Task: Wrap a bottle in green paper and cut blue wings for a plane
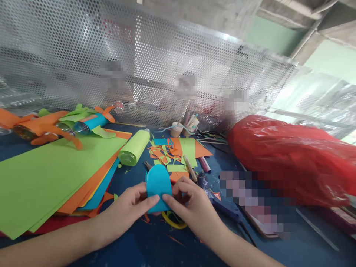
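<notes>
Between my two hands is a blue paper cutout point(159, 182) with a rounded top, held upright over the table. My left hand point(136, 202) pinches its left side, thumb across the front. On the other side my right hand point(187, 196) grips the lower right edge, its thumb pressed on the front face. The fingers behind the paper are partly hidden. Just under the hands shows a yellow ring-shaped handle point(175, 222), partly covered. Beyond the cutout lie orange and green paper scraps point(178, 155) and a bottle wrapped in green paper point(135, 147).
Stacked coloured paper sheets point(69, 163) fill the left, with orange-paper-wrapped bottles point(41, 124) behind. A blue glue gun point(226, 209) with its cord lies right of my hands. A large red plastic bag point(283, 159) bulges at the right. Perforated metal panels point(167, 66) stand behind the table.
</notes>
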Demonstrator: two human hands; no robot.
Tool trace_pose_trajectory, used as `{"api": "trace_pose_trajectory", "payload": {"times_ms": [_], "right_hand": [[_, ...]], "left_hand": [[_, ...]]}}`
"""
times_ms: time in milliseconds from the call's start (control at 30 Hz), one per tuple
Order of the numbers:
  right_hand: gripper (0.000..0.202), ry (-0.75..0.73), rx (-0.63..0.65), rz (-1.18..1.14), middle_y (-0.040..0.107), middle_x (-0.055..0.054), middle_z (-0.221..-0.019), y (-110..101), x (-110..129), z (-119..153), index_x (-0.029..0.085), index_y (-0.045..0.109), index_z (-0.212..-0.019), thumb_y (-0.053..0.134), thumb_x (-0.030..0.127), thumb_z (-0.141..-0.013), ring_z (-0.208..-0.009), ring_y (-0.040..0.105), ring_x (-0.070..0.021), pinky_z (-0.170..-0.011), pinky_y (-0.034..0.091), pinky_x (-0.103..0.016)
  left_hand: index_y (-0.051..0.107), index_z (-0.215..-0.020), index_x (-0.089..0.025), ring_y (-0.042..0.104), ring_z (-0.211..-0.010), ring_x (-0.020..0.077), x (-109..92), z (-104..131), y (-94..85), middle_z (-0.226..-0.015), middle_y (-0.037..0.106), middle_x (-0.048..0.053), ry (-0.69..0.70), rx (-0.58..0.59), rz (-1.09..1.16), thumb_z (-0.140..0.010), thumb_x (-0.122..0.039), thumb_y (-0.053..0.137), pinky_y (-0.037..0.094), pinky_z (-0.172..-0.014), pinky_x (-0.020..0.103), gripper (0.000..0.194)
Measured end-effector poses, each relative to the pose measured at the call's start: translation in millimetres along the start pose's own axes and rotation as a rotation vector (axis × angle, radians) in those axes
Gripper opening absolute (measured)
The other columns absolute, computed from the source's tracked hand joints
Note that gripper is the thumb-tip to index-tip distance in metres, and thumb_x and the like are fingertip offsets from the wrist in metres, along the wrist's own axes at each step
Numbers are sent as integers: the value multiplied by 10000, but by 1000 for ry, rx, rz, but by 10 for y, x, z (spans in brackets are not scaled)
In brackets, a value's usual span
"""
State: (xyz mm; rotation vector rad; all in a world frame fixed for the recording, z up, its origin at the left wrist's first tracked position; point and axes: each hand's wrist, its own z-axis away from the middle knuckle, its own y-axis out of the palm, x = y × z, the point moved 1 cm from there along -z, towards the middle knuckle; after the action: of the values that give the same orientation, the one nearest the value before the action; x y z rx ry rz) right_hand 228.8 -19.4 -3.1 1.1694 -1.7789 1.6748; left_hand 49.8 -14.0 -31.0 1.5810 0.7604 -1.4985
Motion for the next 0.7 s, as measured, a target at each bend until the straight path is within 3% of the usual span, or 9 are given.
{"api": "trace_pose_trajectory", "payload": {"times_ms": [200,333,467,700], "right_hand": [[242,-18,-35,-49,458,19,-726,-29,36,14,209,476,-695,663,324,-796,-627,450,-134,-542,376,-250],[205,-19,-44,-232,532,-5,-830,-54,39,14,206,530,-937,621,366,-847,-742,511,-152,-582,431,-239],[165,1,-15,-290,524,20,-746,-36,9,13,202,546,-826,591,353,-873,-659,494,-122,-550,410,-222],[176,-26,-100,-205,539,18,-699,-62,43,25,197,538,-754,569,326,-869,-622,504,-121,-551,421,-228]], "left_hand": [[724,-1029,-183,585,-725,152,46,-2,-17,-808,690,16,6,47,-61,-884,-445,590,477,-721,270,329],[718,-1053,-203,633,-829,176,35,7,8,-867,724,24,15,123,-12,-887,-446,591,486,-807,293,321],[702,-1095,-212,651,-924,190,21,42,47,-969,741,35,16,201,-5,-909,-417,570,479,-888,317,306],[685,-1111,-197,669,-831,160,26,70,73,-955,745,41,-30,188,5,-875,-423,622,525,-754,259,332]]}}
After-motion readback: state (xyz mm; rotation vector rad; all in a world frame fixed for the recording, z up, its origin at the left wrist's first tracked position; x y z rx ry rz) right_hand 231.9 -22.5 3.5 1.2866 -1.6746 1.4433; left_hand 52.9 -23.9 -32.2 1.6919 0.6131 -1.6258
